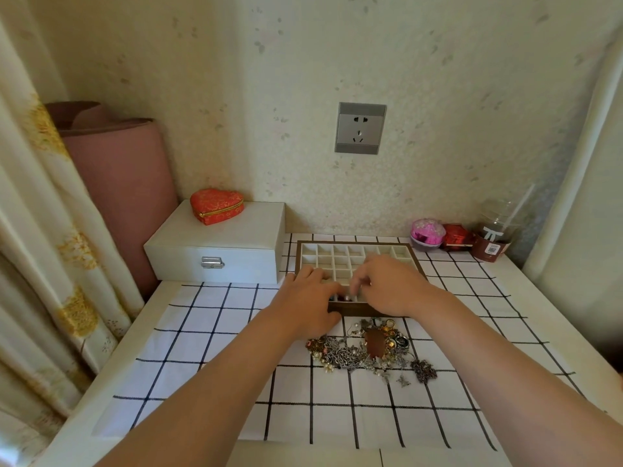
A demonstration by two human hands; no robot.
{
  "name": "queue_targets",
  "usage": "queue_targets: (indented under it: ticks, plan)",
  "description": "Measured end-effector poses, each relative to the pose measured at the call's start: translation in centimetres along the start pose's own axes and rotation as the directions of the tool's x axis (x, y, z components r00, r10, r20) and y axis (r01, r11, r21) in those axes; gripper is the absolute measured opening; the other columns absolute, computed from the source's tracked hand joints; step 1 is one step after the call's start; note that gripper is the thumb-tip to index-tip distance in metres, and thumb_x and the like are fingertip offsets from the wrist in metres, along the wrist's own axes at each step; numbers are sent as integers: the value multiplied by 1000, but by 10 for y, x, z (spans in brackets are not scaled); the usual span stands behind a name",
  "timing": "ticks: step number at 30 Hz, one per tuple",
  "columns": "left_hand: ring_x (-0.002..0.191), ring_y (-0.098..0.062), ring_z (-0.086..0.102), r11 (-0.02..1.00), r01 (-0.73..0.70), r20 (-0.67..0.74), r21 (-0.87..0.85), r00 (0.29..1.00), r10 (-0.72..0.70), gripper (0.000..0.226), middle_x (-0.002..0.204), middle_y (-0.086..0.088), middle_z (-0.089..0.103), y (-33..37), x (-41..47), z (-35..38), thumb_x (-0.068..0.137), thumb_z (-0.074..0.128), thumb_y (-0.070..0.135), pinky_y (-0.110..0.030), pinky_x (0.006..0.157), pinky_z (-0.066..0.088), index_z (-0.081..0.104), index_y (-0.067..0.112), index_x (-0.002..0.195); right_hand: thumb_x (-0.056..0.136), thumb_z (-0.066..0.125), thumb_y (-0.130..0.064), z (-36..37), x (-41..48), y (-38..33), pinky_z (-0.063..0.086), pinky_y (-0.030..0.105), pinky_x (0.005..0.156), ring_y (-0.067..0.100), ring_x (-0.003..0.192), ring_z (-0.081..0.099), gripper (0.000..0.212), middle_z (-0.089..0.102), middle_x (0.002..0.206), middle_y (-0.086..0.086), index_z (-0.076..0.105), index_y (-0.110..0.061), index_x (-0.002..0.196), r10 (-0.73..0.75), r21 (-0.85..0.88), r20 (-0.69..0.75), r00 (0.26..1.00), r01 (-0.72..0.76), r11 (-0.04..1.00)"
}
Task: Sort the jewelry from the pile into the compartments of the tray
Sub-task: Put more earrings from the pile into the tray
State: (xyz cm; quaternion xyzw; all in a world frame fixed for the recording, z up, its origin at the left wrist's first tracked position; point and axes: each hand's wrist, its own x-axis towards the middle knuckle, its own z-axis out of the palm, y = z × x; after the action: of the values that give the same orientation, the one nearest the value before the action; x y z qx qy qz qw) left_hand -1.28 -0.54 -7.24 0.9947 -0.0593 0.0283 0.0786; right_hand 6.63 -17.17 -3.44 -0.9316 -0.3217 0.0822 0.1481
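Here, the tray is touched at its near-left corner by the flat-fingered left hand, right hand is held over a near compartment, fingertips bunched, contents indiscernible, jewelry pile is heaped just before the tray.

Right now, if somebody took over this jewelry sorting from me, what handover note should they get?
Left hand rests flat on the near left corner of the tray.
Right hand reaches into the near row with curled fingers; unclear whether it holds a piece.
Done: a few small pieces sit in near-row compartments.
Left: most compartments look empty; the jewelry pile lies on the cloth just in front of the tray.
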Motion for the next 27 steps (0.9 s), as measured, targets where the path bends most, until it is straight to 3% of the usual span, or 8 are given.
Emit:
queue_targets:
  ticks: [3, 6, 13, 18, 22, 27]
  plan:
    - [137, -22, 26, 1000, 4, 2, -2, 1000, -4, 47, 143, 1, 42, 2, 0, -2, 91, 54, 45, -45, 109, 27, 48, 38, 138, 93, 53, -13, 6, -3, -3, 42, 22, 62, 12, 84, 61, 35, 56, 89, -16, 74, -40, 87, -24, -50, 47, 999, 26, 998]
    - [134, -21, 29, 1000, -3, -13, -4, 1000, 3, 46, 142, 3, 44, 2, -1, -2, 91, 54, 45, -44, 108, 27, 49, 36, 136, 93, 52, -10, 8, -2, -5, 44, 24, 64, 14, 85, 61, 34, 52, 87, -16, 75, -35, 97, -28, -70, 79, 996, 34, 997]
    - [136, -22, 29, 1000, -14, 8, -18, 1000, 14, 48, 142, 1, 44, 2, -1, -5, 91, 56, 43, -45, 109, 29, 49, 38, 139, 94, 55, -16, 6, -3, -4, 41, 27, 70, 14, 88, 57, 28, 48, 99, -14, 75, -35, 89, -28, -63, -61, 998, 24, 998]
    - [130, -17, 41, 978, 35, -86, -208, 995, -53, 49, 137, 3, 52, -3, 0, -14, 89, 63, 35, -36, 103, 40, 52, 28, 137, 92, 54, -9, 12, -4, -5, 38, 27, 70, 14, 87, 51, 37, 50, 115, -3, 73, -38, 103, -43, -14, 35, 998, 44, 999]
    - [119, -15, 46, 979, 21, -74, -201, 997, -36, 39, 122, 4, 55, -5, -3, -14, 88, 65, 34, -33, 95, 42, 57, 30, 125, 91, 53, -7, 10, -2, -6, 43, 29, 70, 15, 87, 57, 40, 47, 100, -12, 73, -39, 105, -35, -24, 50, 998, 37, 999]
    - [120, -16, 42, 984, -22, -69, -179, 998, 10, 38, 120, 5, 55, -1, -2, -10, 87, 64, 36, -39, 101, 42, 60, 32, 124, 93, 54, -13, 9, 1, 2, 49, 27, 75, 9, 86, 61, 34, 59, 91, -16, 76, -39, 94, -12, 74, 43, 999, 9, 997]
